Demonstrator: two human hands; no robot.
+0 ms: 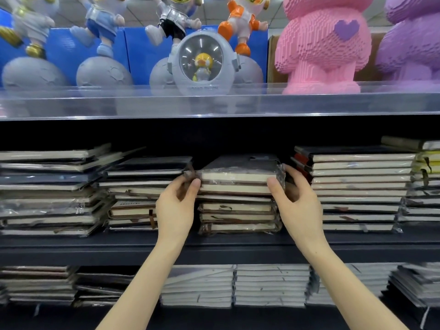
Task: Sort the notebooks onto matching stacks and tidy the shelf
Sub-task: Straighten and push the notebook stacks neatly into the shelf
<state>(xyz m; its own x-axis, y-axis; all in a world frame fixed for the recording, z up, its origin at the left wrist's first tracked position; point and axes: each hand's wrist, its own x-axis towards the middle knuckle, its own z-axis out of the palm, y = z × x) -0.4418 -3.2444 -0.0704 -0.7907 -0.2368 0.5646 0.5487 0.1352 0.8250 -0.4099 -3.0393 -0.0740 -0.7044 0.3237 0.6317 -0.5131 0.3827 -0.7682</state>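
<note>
A dark-covered notebook [238, 173] wrapped in clear plastic lies on top of the middle stack [237, 214] on the dark shelf [214, 246]. My left hand [177, 206] pinches its left front corner, thumb on the page edge. My right hand [295, 198] grips its right front corner, thumb on the pages and fingers round the side. Both forearms reach up from the bottom of the view. More wrapped notebooks form a stack to the left [140, 194] and a taller one to the right [357, 186].
A messy wide stack [47, 191] fills the shelf's left end, yellow-edged notebooks [426, 182] the right end. The lower shelf holds more notebook stacks [233, 285]. Above, behind a clear rail [214, 103], stand astronaut figures [204, 60] and a pink block figure [323, 44].
</note>
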